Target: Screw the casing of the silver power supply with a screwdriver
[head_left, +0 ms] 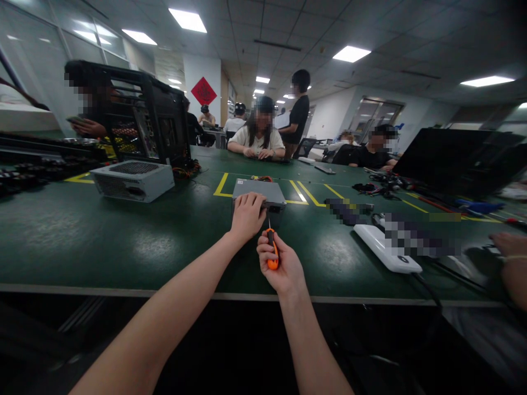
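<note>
A grey metal power supply unit (pixel 260 190) sits on the green table in front of me, with coloured wires showing at its far side. My left hand (pixel 248 213) lies over its near left part, fingers bent across the top edge and gripping it. In my right hand (pixel 284 262) is a screwdriver (pixel 272 258) with an orange and black handle, the fingers wrapped round it. Its thin shaft points away from me at the unit's near face. Whether the tip sits in a screw is too small to tell.
To the left stand a second power supply unit (pixel 134 180) and an open black computer case (pixel 144 109). At right lie a white power bank-like device (pixel 385 248), cables and a dark monitor (pixel 457 159). Another person's hand (pixel 514 263) reaches in at the right edge.
</note>
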